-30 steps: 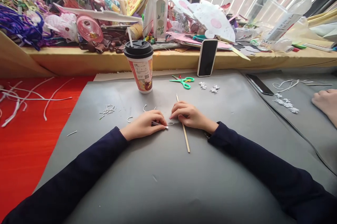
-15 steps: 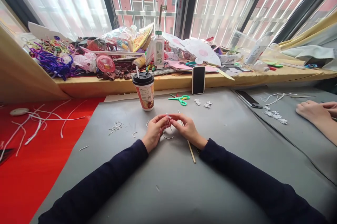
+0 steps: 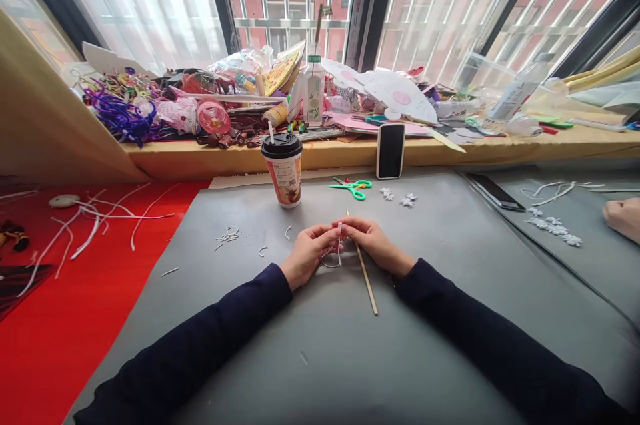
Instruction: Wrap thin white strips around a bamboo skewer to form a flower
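Observation:
My left hand [image 3: 309,254] and my right hand [image 3: 373,243] meet over the grey mat [image 3: 280,345], fingertips pinched together on a thin white strip [image 3: 339,246] that loops down between them. A wooden stick [image 3: 366,275] lies on the mat under my right hand, pointing toward me. Small white strip offcuts [image 3: 229,236] lie scattered to the left of my hands.
A lidded paper cup [image 3: 283,168] with a straw, green scissors [image 3: 353,188], two white paper flowers [image 3: 398,196] and an upright phone [image 3: 390,150] stand beyond my hands. The sill [image 3: 210,155] holds craft clutter. White strips lie on red cloth [image 3: 75,292] left. Another person's hand [image 3: 623,217] rests right.
My hands lifted from the mat and brought the white strip up between pinched fingertips. The camera tilted up, showing more window. The other person's hand drew back to the right.

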Available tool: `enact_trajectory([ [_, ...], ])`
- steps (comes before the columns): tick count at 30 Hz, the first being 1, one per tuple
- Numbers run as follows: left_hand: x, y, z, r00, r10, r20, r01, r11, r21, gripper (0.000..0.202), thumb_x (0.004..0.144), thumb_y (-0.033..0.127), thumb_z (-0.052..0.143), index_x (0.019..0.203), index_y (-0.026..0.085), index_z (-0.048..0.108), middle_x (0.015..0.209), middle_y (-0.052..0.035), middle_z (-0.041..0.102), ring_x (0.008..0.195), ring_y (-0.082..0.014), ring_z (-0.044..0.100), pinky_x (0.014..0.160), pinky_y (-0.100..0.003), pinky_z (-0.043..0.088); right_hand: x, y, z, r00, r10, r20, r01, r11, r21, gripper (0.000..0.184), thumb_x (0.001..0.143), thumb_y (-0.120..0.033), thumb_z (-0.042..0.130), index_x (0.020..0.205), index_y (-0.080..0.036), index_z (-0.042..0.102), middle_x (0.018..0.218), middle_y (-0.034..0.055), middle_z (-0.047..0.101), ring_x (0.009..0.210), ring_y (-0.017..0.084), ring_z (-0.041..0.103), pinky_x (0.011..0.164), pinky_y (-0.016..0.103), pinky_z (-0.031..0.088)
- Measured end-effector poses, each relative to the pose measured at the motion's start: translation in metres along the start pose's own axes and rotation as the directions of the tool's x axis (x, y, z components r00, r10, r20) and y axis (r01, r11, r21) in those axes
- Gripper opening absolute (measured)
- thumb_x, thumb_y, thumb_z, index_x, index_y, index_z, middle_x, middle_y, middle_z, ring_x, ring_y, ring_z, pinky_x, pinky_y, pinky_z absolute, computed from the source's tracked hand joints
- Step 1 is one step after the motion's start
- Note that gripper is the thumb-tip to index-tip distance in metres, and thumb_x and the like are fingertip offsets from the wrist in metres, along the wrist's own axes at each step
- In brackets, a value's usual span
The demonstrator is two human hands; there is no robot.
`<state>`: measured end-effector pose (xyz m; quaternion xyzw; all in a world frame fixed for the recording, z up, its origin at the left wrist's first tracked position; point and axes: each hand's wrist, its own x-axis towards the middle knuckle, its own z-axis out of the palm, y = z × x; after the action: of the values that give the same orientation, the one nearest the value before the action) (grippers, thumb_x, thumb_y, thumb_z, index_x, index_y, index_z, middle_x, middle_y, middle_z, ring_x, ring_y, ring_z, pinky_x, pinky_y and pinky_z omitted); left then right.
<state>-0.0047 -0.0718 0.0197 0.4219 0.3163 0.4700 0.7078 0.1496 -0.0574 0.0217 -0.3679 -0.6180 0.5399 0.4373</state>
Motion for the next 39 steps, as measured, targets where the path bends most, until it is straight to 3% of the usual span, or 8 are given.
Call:
enact_trajectory([
  [12, -0.010, 0.004, 0.011, 0.976, -0.071, 0.205, -0.034, 0.881, 0.471, 0.033, 0.083, 0.044, 0.034, 0.076, 0.016, 0.051, 0.053, 0.0058, 0.033, 0.039, -0.0054, 0.032, 0.041, -0.019, 0.026, 0.006, 0.000, -0.006, 0.998, 0.069, -0.006, -0.063, 0.938, 0.342, 0.013, 0.074, -0.028, 0.056, 0.075, -0.016, 0.059, 0.078, 0.0009, 0.055, 0.066, 0.009, 0.049, 0.063, 0.023, 0.040],
  [14, -0.009, 0.012, 0.004, 0.978, -0.009, 0.207, -0.129, 0.754, 0.644, 0.038, 0.084, 0.044, 0.030, 0.075, 0.016, 0.054, 0.054, 0.0034, 0.040, 0.044, -0.0080, 0.037, 0.046, -0.021, 0.030, 0.006, 0.000, -0.008, 0.995, 0.088, -0.038, -0.067, 0.918, 0.392, 0.014, 0.074, -0.031, 0.055, 0.078, -0.017, 0.057, 0.077, 0.0007, 0.056, 0.066, 0.010, 0.050, 0.064, 0.024, 0.040],
  [17, -0.001, 0.029, -0.017, 0.934, 0.281, 0.221, -0.320, 0.382, 0.867, 0.033, 0.082, 0.038, 0.039, 0.068, 0.018, 0.060, 0.066, -0.0019, 0.054, 0.061, -0.0131, 0.048, 0.060, -0.024, 0.035, 0.008, 0.002, -0.011, 0.978, 0.160, -0.131, -0.083, 0.882, 0.464, 0.018, 0.074, -0.035, 0.054, 0.084, -0.020, 0.054, 0.076, 0.0000, 0.059, 0.062, 0.010, 0.050, 0.063, 0.024, 0.040],
  [21, 0.012, 0.050, -0.049, 0.912, 0.375, 0.166, -0.236, 0.150, 0.960, 0.023, 0.077, 0.032, 0.046, 0.071, 0.019, 0.064, 0.070, -0.0038, 0.058, 0.060, -0.0141, 0.047, 0.059, -0.026, 0.034, 0.011, 0.005, -0.013, 0.968, 0.192, -0.162, -0.095, 0.878, 0.469, 0.021, 0.074, -0.037, 0.053, 0.087, -0.020, 0.052, 0.071, -0.0004, 0.060, 0.057, 0.010, 0.049, 0.061, 0.025, 0.040],
  [25, 0.008, 0.067, -0.060, 0.948, 0.145, 0.283, -0.301, 0.118, 0.946, 0.019, 0.070, 0.024, 0.051, 0.079, 0.021, 0.067, 0.074, -0.0027, 0.061, 0.063, -0.0142, 0.050, 0.061, -0.025, 0.036, 0.011, 0.007, -0.013, 0.971, 0.176, -0.164, -0.088, 0.895, 0.437, 0.022, 0.074, -0.037, 0.052, 0.088, -0.020, 0.051, 0.068, -0.0008, 0.058, 0.056, 0.010, 0.048, 0.060, 0.024, 0.040],
  [29, 0.000, 0.073, -0.058, 0.891, -0.135, 0.433, -0.420, 0.116, 0.900, 0.019, 0.064, 0.023, 0.057, 0.079, 0.022, 0.068, 0.080, -0.0033, 0.058, 0.071, -0.0163, 0.053, 0.066, -0.025, 0.038, 0.010, 0.006, -0.013, 0.975, 0.162, -0.149, -0.089, 0.908, 0.409, 0.024, 0.075, -0.037, 0.051, 0.091, -0.020, 0.052, 0.066, -0.0012, 0.057, 0.058, 0.010, 0.049, 0.057, 0.022, 0.039],
  [34, -0.001, 0.063, -0.055, 0.880, -0.098, 0.465, -0.466, 0.020, 0.885, 0.013, 0.072, 0.021, 0.049, 0.070, 0.019, 0.062, 0.078, -0.0053, 0.056, 0.073, -0.0177, 0.051, 0.067, -0.028, 0.037, 0.008, 0.003, -0.010, 0.983, 0.140, -0.121, -0.088, 0.929, 0.360, 0.027, 0.075, -0.039, 0.052, 0.093, -0.019, 0.052, 0.069, -0.0008, 0.058, 0.058, 0.009, 0.049, 0.057, 0.022, 0.039],
  [39, -0.003, 0.055, -0.039, 0.917, 0.055, 0.395, -0.390, 0.337, 0.857, 0.010, 0.078, 0.024, 0.044, 0.080, 0.019, 0.052, 0.072, -0.0023, 0.056, 0.066, -0.0149, 0.049, 0.062, -0.026, 0.037, 0.008, 0.003, -0.005, 0.990, 0.113, -0.088, -0.084, 0.954, 0.288, 0.028, 0.074, -0.040, 0.055, 0.093, -0.019, 0.054, 0.073, 0.0011, 0.061, 0.057, 0.008, 0.048, 0.058, 0.023, 0.039],
])
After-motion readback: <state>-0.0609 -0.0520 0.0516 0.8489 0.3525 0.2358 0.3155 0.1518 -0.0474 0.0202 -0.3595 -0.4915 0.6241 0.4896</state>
